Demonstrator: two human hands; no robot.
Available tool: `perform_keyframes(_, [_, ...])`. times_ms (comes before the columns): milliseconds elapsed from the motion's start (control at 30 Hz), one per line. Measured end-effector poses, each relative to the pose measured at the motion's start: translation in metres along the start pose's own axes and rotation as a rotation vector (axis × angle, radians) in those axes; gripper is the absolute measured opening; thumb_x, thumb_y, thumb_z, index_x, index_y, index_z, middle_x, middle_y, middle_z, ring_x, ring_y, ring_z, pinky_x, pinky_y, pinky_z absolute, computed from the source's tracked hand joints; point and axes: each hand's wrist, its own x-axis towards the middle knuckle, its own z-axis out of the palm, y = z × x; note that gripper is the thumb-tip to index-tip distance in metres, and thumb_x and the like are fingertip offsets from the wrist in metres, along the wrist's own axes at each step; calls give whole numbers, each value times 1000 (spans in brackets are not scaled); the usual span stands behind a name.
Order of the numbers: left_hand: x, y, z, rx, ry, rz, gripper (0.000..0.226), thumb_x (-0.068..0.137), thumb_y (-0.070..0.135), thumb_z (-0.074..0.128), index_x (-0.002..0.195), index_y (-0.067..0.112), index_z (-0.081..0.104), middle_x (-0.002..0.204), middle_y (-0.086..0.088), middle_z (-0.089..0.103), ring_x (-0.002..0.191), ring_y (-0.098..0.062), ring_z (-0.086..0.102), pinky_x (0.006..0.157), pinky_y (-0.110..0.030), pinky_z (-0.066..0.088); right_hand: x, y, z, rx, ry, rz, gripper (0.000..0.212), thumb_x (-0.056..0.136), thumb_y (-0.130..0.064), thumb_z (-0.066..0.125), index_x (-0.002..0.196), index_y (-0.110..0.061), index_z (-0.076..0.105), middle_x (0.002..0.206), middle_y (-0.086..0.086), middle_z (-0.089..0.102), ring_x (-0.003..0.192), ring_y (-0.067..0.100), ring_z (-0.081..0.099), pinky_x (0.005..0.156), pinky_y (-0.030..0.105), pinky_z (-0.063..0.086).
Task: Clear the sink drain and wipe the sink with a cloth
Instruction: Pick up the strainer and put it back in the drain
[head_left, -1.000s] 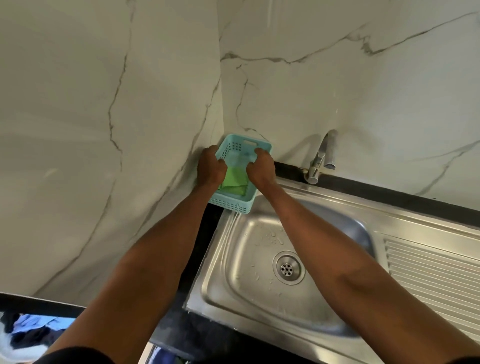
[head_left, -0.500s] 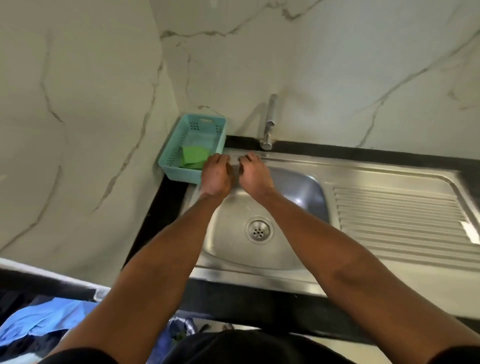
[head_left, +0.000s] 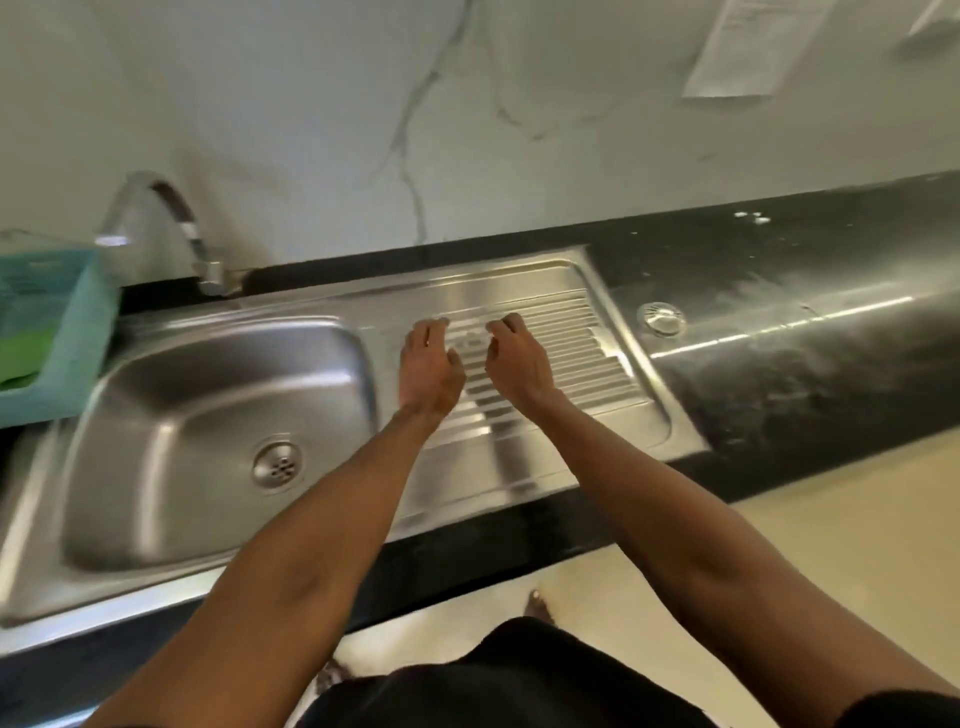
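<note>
Against a veined marble wall, the ridged steel drainboard (head_left: 571, 332) is hovered over by the left hand (head_left: 428, 371) and right hand (head_left: 517, 364), both half-curled, nothing held. The round perforated sink drain (head_left: 276, 464) is seen in the basin; the green cloth (head_left: 23, 353) lies in the teal plastic basket (head_left: 78, 332).

No text, label, brand or number is showing clearly enough to be read anywhere in the view. A white sheet of paper (head_left: 756, 49) is hanging on the marble wall (head_left: 322, 114) near the wall's upper right corner, and faint lines of print are showing on it, but they are blurring into grey streaks and no word or figure is coming through
</note>
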Motion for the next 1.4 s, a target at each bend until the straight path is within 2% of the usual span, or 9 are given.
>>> perform_keyframes(267, [3, 135, 132, -16, -188, 76, 46, 82, 11, 57, 128, 8, 53, 133, -11, 52, 124, -29, 45, 106, -40, 35, -2, 188, -86, -73, 29, 270, 24, 84, -6, 48, 104, -2, 62, 115, 18, 56, 92, 41, 60, 76, 44, 52])
perform_keyframes(367, [10, 157, 154, 13, -240, 72, 48, 82, 13, 59, 130, 9, 52, 134, -10, 51, 126, -28, 43, 106, -39, 34, 2, 230, -101, -101, 4, 357, 34, 85, -16, 56, 116, -2, 58, 123, 19, 53, 106, 38, 55, 92, 45, 48])
perform_keyframes(467, [20, 171, 170, 23, -296, 36, 52, 82, 13, 57, 133, 9, 49, 139, -11, 47, 130, -29, 40, 109, -41, 33, 11, 257, -105, -106, -69, 362, 50, 84, -30, 65, 124, -3, 51, 127, 17, 50, 113, 34, 50, 98, 43, 45])
perform_keyframes(767, [46, 193, 206, 61, -339, 22, 52, 83, 13, 56, 134, 6, 47, 139, -14, 47, 129, -30, 40, 106, -39, 34, 57, 275, -98, -97, -199, 355, 73, 82, -48, 66, 134, -6, 37, 137, 15, 41, 127, 32, 39, 104, 46, 38])
perform_keyframes(900, [56, 190, 212, 78, -330, 9, 52, 83, 13, 57, 133, 6, 47, 137, -14, 48, 127, -30, 42, 105, -38, 35, 67, 283, -89, -121, -296, 364, 65, 85, -43, 65, 136, -13, 39, 139, 15, 41, 130, 33, 36, 106, 46, 33])
perform_keyframes(1000, [61, 185, 212, 71, -328, -19, 54, 82, 12, 56, 134, 7, 47, 138, -13, 47, 129, -29, 41, 105, -39, 35, 68, 289, -86, -97, -283, 359, 54, 83, -33, 69, 129, -17, 47, 131, 14, 49, 124, 34, 42, 102, 46, 37])
perform_keyframes(1167, [66, 180, 212, 63, -324, -45, 55, 81, 11, 55, 135, 8, 47, 141, -12, 46, 130, -28, 40, 107, -41, 37, 76, 292, -92, -33, -288, 404, 53, 75, -31, 75, 120, -18, 51, 121, 13, 55, 117, 33, 47, 99, 47, 42])
perform_keyframes(1300, [68, 177, 206, 0, -258, -55, 52, 81, 7, 55, 132, 7, 50, 139, -12, 48, 129, -28, 41, 108, -39, 35, 80, 283, -93, 28, -223, 423, 49, 68, -32, 74, 108, -16, 51, 105, 10, 63, 103, 30, 55, 88, 46, 50])
perform_keyframes(1400, [68, 173, 193, -119, -175, -136, 44, 85, 6, 56, 129, 8, 53, 135, -11, 52, 125, -26, 46, 104, -36, 37, 81, 258, -97, 419, -103, 559, 41, 66, -27, 76, 100, -14, 56, 89, 5, 63, 80, 22, 60, 67, 36, 55])
